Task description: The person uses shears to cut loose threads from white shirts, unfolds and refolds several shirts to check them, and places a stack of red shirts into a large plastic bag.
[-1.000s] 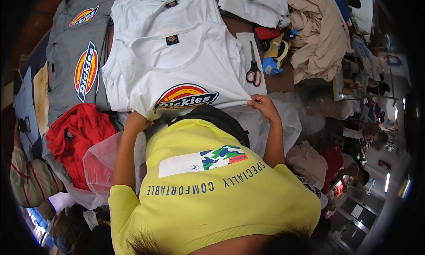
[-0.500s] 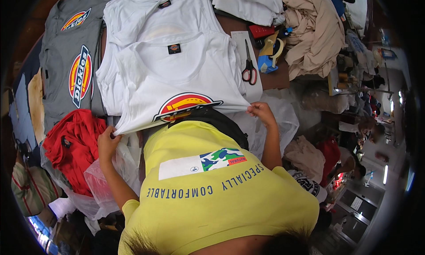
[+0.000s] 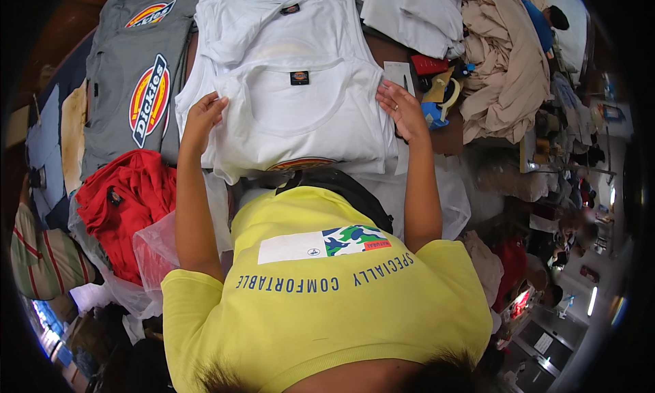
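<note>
A white sleeveless shirt (image 3: 310, 147) lies in front of me on top of other white shirts (image 3: 321, 35). Its wide neckline faces away, and only the upper rim of its printed emblem shows at the near edge. At the shirt's left shoulder, my left hand (image 3: 202, 122) has its fingers closed on the white cloth. By the right armhole, my right hand (image 3: 404, 112) is open, fingers stretched out along the shirt's edge. Whether those fingers touch the cloth is hard to tell. Behind that hand, scissors are almost wholly hidden over a paper strip (image 3: 397, 71).
Grey printed shirts (image 3: 109, 96) lie to the left, above red garments (image 3: 126, 195) in clear plastic. A tape roll (image 3: 450, 96), a red object (image 3: 430, 64) and heaped beige cloth (image 3: 505, 65) are at the right. Another person's striped sleeve (image 3: 48, 260) shows far left.
Both hands have moved from the shirt's near corners up to its shoulders. The near edge is no longer pulled taut, and most of the emblem has gone out of sight.
</note>
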The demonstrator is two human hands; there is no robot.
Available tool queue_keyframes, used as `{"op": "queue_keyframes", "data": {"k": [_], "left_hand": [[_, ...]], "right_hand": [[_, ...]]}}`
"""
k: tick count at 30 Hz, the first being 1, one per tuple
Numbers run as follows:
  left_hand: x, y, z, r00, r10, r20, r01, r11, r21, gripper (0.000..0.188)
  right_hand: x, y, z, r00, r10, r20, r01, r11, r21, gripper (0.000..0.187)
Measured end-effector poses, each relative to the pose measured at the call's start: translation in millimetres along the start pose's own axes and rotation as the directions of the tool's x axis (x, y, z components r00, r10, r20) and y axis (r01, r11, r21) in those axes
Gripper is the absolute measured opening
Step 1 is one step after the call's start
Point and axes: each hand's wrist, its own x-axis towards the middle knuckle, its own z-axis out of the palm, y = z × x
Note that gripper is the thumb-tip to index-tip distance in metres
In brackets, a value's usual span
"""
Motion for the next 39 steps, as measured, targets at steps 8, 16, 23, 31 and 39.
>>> {"op": "queue_keyframes", "data": {"k": [8, 16, 23, 31, 39], "left_hand": [[24.2, 1.5, -1.4, 0.860, -0.167, 0.482, 0.334, 0.898, -0.285, 0.032], [115.4, 14.9, -20.3, 0.935, 0.075, 0.346, 0.250, 0.550, -0.797, 0.054], [118.4, 15.1, -20.1, 0.863, 0.101, 0.495, 0.386, 0.501, -0.774, 0.061], [113.0, 15.5, -14.9, 0.929, 0.003, 0.371, 0.271, 0.677, -0.684, 0.044], [-42.5, 50.0, -28.4, 0.959, 0.186, 0.213, -0.091, 0.916, -0.390, 0.029]], "right_hand": [[59.1, 6.8, -20.5, 0.838, 0.311, 0.448, -0.405, 0.905, 0.131, 0.051], [134.8, -10.4, 13.7, 0.859, 0.299, 0.414, -0.470, 0.781, 0.410, 0.068], [154.2, 1.9, 1.4, 0.780, 0.284, 0.557, -0.566, 0.699, 0.438, 0.062], [139.8, -0.8, 15.5, 0.882, 0.228, 0.413, -0.403, 0.819, 0.409, 0.047], [6.0, -30.6, 8.8, 0.966, 0.018, 0.259, -0.080, 0.970, 0.229, 0.035]]}}
